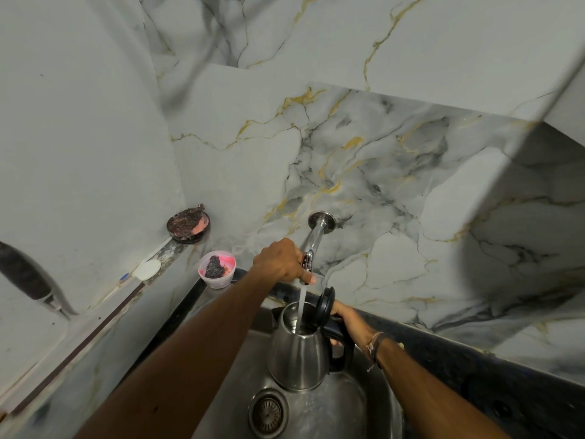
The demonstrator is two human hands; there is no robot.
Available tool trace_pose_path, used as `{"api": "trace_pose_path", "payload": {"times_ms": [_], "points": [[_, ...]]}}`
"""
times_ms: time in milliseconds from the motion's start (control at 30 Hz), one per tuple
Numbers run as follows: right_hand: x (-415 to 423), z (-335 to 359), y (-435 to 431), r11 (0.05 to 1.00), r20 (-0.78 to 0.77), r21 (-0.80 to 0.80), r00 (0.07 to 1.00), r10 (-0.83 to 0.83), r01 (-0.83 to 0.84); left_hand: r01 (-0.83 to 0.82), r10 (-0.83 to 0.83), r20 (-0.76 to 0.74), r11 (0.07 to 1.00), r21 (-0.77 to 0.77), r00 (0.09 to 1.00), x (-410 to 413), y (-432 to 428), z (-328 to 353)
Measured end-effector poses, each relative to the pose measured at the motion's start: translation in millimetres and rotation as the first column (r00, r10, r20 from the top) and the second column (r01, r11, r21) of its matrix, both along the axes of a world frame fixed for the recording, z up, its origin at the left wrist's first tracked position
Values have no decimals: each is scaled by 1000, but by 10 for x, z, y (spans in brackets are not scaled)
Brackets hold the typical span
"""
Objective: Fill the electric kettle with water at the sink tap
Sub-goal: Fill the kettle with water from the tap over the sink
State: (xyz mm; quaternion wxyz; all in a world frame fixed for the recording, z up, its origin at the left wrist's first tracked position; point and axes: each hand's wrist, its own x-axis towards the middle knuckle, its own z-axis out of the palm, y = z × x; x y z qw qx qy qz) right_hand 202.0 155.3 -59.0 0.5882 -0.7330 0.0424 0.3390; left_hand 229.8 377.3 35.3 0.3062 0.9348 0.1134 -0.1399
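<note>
Fingers [337, 308] hold kettle [299, 356] beside drain [268, 415].

Pink tub [217, 269] and dark round dish [189, 225], perhaps scrubbers inside.

The kettle [299, 353] stood in the sink [376, 403], directly under the tap [313, 245], with the drain [268, 414] at its 7 o'clock. At the kettle's 10 o'clock a cup [217, 269] sat on the counter [177, 289]; a dish [189, 225] lay beyond it.
</note>
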Motion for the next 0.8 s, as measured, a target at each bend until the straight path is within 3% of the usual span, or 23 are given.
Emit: {"api": "trace_pose_path", "payload": {"times_ms": [800], "points": [[37,-151,-22,999,-37,-17,998,-41,41,12,-12,-23,1000,2,1000,-1,-10,44]]}}
